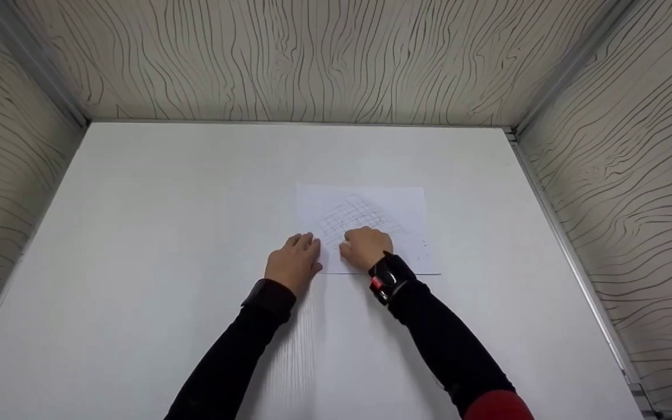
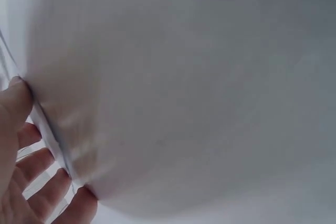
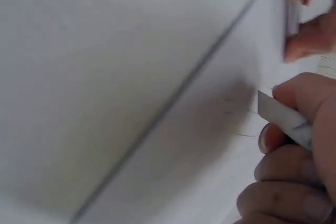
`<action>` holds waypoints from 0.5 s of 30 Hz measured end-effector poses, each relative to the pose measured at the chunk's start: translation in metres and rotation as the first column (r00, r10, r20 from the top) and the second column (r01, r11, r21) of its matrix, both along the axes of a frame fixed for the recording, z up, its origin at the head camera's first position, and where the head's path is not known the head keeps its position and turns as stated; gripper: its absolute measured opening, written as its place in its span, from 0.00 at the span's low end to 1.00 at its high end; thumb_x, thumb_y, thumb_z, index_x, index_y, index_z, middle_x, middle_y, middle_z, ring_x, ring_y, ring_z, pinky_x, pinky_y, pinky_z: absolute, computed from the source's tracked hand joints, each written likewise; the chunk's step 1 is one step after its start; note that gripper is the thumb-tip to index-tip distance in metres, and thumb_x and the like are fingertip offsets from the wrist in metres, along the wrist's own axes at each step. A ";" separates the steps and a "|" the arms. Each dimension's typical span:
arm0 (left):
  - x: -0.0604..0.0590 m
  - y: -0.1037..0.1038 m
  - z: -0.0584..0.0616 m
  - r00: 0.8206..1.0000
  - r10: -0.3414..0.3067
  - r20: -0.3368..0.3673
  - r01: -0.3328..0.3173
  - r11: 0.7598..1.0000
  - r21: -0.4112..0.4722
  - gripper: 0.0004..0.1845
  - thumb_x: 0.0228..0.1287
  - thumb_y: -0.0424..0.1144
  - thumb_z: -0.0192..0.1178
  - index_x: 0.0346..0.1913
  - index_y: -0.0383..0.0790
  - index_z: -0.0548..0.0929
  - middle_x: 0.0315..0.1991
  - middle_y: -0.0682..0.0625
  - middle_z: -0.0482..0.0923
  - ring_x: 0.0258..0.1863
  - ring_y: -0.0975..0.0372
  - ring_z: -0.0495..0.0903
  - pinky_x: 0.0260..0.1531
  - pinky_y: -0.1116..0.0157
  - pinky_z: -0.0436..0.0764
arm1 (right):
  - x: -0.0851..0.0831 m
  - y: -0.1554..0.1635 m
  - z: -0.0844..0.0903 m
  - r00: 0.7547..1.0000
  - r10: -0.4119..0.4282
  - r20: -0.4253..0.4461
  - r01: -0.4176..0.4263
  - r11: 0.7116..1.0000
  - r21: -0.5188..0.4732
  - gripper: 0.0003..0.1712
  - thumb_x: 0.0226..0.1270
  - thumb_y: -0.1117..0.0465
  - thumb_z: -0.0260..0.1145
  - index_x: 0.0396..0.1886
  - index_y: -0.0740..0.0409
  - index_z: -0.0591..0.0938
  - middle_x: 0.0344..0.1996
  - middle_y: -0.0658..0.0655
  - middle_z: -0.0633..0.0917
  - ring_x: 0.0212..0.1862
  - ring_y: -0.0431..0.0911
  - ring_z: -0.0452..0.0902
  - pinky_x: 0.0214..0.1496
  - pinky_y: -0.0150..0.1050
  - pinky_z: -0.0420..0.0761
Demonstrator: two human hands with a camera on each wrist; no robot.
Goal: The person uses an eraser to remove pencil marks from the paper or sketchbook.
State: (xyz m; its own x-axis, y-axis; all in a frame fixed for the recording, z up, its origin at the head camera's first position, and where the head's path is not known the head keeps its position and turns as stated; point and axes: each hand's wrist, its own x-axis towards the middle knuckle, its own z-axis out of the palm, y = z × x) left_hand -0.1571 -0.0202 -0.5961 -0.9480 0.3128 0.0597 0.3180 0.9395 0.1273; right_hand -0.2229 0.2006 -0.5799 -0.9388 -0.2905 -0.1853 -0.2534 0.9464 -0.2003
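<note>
One sheet of paper lies on the single white surface. Two hands are there, one left hand and one right hand. One small white eraser sits between the right fingers.

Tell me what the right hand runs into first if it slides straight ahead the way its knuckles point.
The right hand already rests on the sheet of paper, gripping a small white eraser. Straight ahead it would probably cross the pencilled grid, then bare table; nothing else shows up to the back wall.
</note>
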 end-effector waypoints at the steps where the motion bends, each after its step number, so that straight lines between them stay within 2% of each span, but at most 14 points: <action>1: 0.000 0.001 0.000 1.000 -0.002 0.003 0.002 1.000 0.006 0.31 0.83 0.55 0.74 0.80 0.47 0.85 0.81 0.48 0.85 0.81 0.50 0.84 0.57 0.49 0.98 | 0.001 0.003 0.002 1.000 -0.017 0.017 0.017 1.000 0.002 0.26 0.85 0.45 0.65 0.66 0.55 0.94 0.59 0.65 0.97 0.59 0.65 0.96 0.59 0.63 0.95; 4: 0.000 0.002 0.000 1.000 -0.004 0.013 0.003 1.000 0.023 0.31 0.83 0.54 0.74 0.81 0.46 0.85 0.81 0.47 0.85 0.81 0.49 0.84 0.60 0.47 0.97 | 0.000 0.023 0.006 0.993 -0.110 0.042 0.109 0.994 0.018 0.26 0.83 0.47 0.65 0.66 0.57 0.94 0.62 0.65 0.97 0.60 0.65 0.95 0.61 0.64 0.94; 7: 0.001 0.001 0.002 1.000 0.002 0.001 -0.002 0.999 0.036 0.31 0.82 0.53 0.76 0.80 0.45 0.86 0.80 0.46 0.86 0.80 0.49 0.85 0.61 0.47 0.97 | -0.006 0.037 0.006 0.987 -0.161 0.014 0.160 0.986 0.047 0.23 0.81 0.49 0.65 0.58 0.59 0.95 0.56 0.66 0.98 0.55 0.64 0.95 0.58 0.64 0.94; 11: 0.004 -0.001 0.007 1.000 0.004 -0.014 -0.003 0.998 0.069 0.30 0.80 0.51 0.78 0.77 0.43 0.87 0.78 0.44 0.87 0.79 0.47 0.86 0.59 0.45 0.98 | -0.009 0.028 0.004 0.995 -0.097 -0.018 0.098 0.994 0.042 0.20 0.83 0.48 0.65 0.49 0.57 0.95 0.47 0.64 0.97 0.48 0.61 0.94 0.52 0.62 0.94; 13: 0.005 -0.001 0.010 1.000 0.002 -0.002 -0.002 0.994 0.108 0.30 0.79 0.49 0.78 0.77 0.42 0.87 0.78 0.43 0.87 0.79 0.46 0.85 0.57 0.41 0.97 | -0.007 0.016 0.003 0.999 -0.042 -0.007 0.043 0.999 0.022 0.21 0.84 0.46 0.65 0.50 0.56 0.94 0.48 0.63 0.97 0.49 0.62 0.95 0.52 0.62 0.94; 15: 0.007 -0.001 0.013 1.000 -0.001 0.009 0.000 0.989 0.150 0.29 0.79 0.47 0.78 0.76 0.40 0.87 0.78 0.41 0.87 0.79 0.45 0.85 0.57 0.40 0.97 | -0.003 0.006 0.005 0.999 -0.013 0.038 0.013 1.000 0.002 0.24 0.85 0.44 0.64 0.56 0.56 0.95 0.53 0.64 0.98 0.54 0.63 0.95 0.56 0.63 0.94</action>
